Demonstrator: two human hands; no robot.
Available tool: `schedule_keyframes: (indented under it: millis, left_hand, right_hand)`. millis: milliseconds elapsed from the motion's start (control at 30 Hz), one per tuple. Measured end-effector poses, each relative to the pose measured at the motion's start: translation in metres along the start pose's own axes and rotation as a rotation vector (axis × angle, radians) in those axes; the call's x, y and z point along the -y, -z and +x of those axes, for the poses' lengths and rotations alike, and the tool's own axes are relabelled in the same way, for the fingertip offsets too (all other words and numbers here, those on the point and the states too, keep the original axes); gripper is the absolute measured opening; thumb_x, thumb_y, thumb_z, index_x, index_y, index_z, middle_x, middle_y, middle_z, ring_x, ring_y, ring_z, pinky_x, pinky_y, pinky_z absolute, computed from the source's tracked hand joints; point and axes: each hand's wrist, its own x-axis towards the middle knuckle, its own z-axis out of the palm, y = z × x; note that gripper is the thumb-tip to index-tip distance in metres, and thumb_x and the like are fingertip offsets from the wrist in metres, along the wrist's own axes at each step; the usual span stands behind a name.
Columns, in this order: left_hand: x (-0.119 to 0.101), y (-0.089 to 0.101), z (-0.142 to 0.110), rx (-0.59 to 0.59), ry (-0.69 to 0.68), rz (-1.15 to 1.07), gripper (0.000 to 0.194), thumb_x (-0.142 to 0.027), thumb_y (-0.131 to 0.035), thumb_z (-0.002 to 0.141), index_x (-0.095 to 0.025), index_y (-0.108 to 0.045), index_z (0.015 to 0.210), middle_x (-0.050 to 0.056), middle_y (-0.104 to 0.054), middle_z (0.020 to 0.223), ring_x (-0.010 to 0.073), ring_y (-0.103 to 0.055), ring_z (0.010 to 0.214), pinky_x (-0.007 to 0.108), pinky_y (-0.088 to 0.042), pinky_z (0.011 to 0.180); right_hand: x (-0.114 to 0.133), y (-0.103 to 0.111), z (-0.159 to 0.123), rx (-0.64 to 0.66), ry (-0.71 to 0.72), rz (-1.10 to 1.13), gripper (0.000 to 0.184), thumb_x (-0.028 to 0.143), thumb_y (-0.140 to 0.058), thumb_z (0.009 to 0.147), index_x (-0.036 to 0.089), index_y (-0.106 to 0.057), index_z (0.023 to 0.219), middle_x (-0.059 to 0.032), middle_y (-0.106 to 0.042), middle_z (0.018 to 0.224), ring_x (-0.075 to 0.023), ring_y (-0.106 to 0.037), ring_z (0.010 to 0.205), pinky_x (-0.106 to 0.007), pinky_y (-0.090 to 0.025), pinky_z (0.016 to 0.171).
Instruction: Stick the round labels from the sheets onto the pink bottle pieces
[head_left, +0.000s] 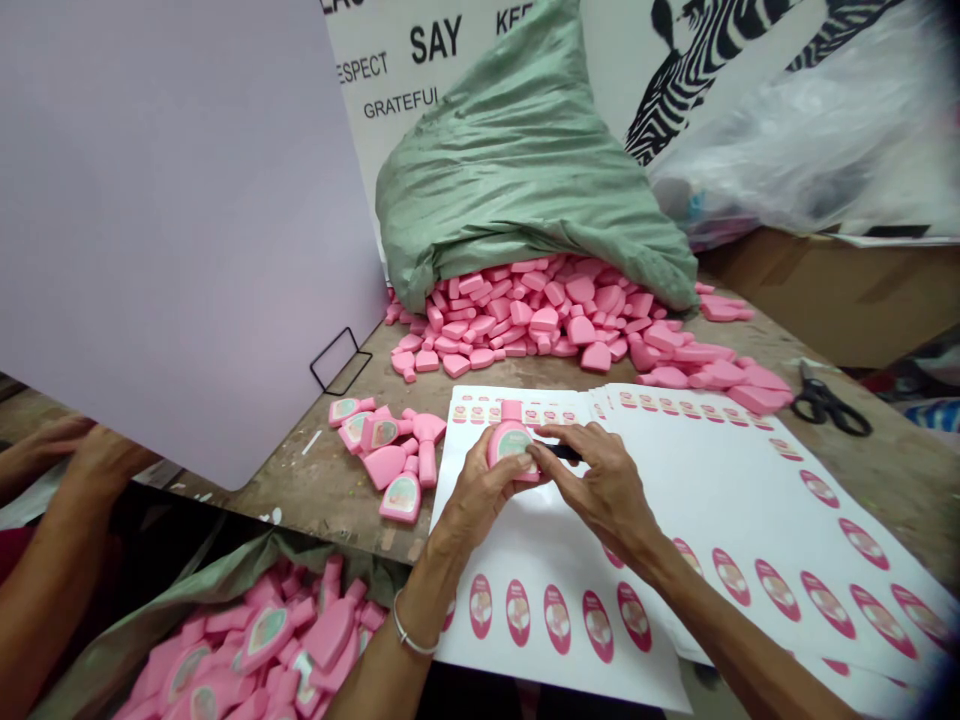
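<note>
My left hand [484,482] is closed round a small pink plastic bottle [510,440], held upright above the sheets, with its thumb over the lower front. A pale green label shows on the bottle's face. In my right hand [604,478] a short black tool [561,452] is pinched between thumb and fingers, its tip close to the bottle; the kind of tool I cannot make out. Beneath both hands lie white sticker sheets [697,470] printed with oval pink labels along their edges. Left of the sheets several pink bottles [401,497] lie in a small heap, some labelled.
A green sack [517,170] at the back spills a large pile of pink bottles [544,320]. Black scissors [829,402] lie at the right. A lower sack [187,590] holds more bottles. A pale board [187,220] stands at left; another person's arms [75,530] show beside it.
</note>
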Motion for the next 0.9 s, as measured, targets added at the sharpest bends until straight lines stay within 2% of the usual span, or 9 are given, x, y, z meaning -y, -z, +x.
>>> schedule_keyframes:
  millis: [100,233,400,567,633,700,767,833,900]
  left_hand:
    - [-0.004,0.001,-0.003,0.008,0.013,0.0,0.024,-0.018,-0.065,0.075,-0.011,-0.055,0.096,0.008,-0.064,0.093,0.0169,-0.064,0.08,0.037,-0.051,0.084]
    - [-0.006,-0.005,-0.011,0.05,0.038,0.083,0.028,-0.017,-0.065,0.074,-0.011,-0.056,0.099,0.007,-0.063,0.092,0.017,-0.064,0.079,0.036,-0.05,0.081]
    - [0.0,-0.009,-0.024,0.132,0.097,0.123,0.041,-0.01,-0.07,0.066,-0.015,-0.058,0.104,0.001,-0.061,0.083,0.0145,-0.063,0.077,0.031,-0.05,0.078]
    - [-0.01,0.006,-0.049,0.172,0.167,0.127,0.039,-0.021,-0.068,0.072,-0.017,-0.055,0.108,0.005,-0.065,0.085,0.0158,-0.065,0.069,0.035,-0.053,0.075]
    - [-0.028,0.023,-0.059,0.078,0.109,0.242,0.033,-0.029,-0.065,0.076,-0.016,-0.057,0.105,0.008,-0.066,0.091,0.0159,-0.065,0.068,0.033,-0.053,0.07]
    - [-0.054,0.051,-0.063,-0.11,-0.017,0.457,0.03,-0.037,-0.058,0.082,-0.016,-0.058,0.102,0.008,-0.066,0.093,0.0159,-0.065,0.069,0.03,-0.052,0.07]
    - [-0.083,0.09,-0.06,-0.347,-0.209,0.734,0.031,-0.042,-0.049,0.086,-0.018,-0.059,0.102,0.008,-0.067,0.094,0.0172,-0.064,0.078,0.028,-0.051,0.071]
    - [-0.111,0.133,-0.048,-0.551,-0.37,1.069,0.03,-0.04,-0.049,0.086,-0.019,-0.058,0.105,0.008,-0.066,0.105,0.0193,-0.061,0.094,0.031,-0.047,0.086]
    - [-0.133,0.172,-0.032,-0.613,-0.392,1.136,0.034,-0.038,-0.053,0.081,-0.016,-0.059,0.106,0.011,-0.063,0.112,0.0236,-0.056,0.106,0.036,-0.04,0.096]
  right_hand:
    - [-0.011,0.009,0.008,0.02,-0.158,-0.055,0.038,0.049,-0.058,0.081,0.019,-0.065,0.103,-0.0091,-0.07,0.097,-0.0256,-0.062,0.088,-0.043,-0.044,0.082]
    - [-0.007,0.013,0.015,0.16,-0.358,0.291,0.063,0.051,-0.065,0.07,0.022,-0.05,0.124,-0.0094,-0.06,0.118,-0.0236,-0.061,0.102,-0.036,-0.049,0.084]
    - [0.011,0.004,0.013,0.347,-0.368,0.329,0.072,0.045,-0.068,0.063,0.021,-0.049,0.127,-0.0071,-0.062,0.109,-0.0229,-0.061,0.093,-0.034,-0.051,0.08]
    - [-0.007,-0.005,0.016,0.447,-0.293,0.332,0.064,0.053,-0.065,0.065,0.019,-0.057,0.12,-0.0042,-0.065,0.087,-0.0192,-0.061,0.071,-0.03,-0.051,0.061]
    - [-0.015,-0.011,0.017,0.386,-0.332,0.283,0.063,0.057,-0.064,0.067,0.018,-0.059,0.115,-0.0065,-0.066,0.087,-0.0207,-0.063,0.07,-0.031,-0.051,0.058]
    - [-0.014,-0.019,0.017,0.381,-0.307,0.214,0.062,0.057,-0.064,0.068,0.019,-0.058,0.116,-0.0099,-0.067,0.097,-0.0242,-0.065,0.08,-0.034,-0.053,0.065]
    - [-0.005,-0.032,0.019,0.43,-0.173,0.141,0.067,0.056,-0.067,0.067,0.021,-0.054,0.123,-0.0121,-0.064,0.113,-0.028,-0.064,0.096,-0.039,-0.052,0.076]
    - [0.011,-0.052,0.026,0.483,-0.021,0.038,0.078,0.054,-0.069,0.064,0.02,-0.048,0.13,-0.0141,-0.059,0.123,-0.0316,-0.059,0.107,-0.045,-0.048,0.084]
    - [0.026,-0.075,0.04,0.543,0.068,-0.061,0.09,0.054,-0.072,0.06,0.015,-0.042,0.135,-0.0191,-0.055,0.127,-0.0354,-0.054,0.113,-0.049,-0.045,0.088]
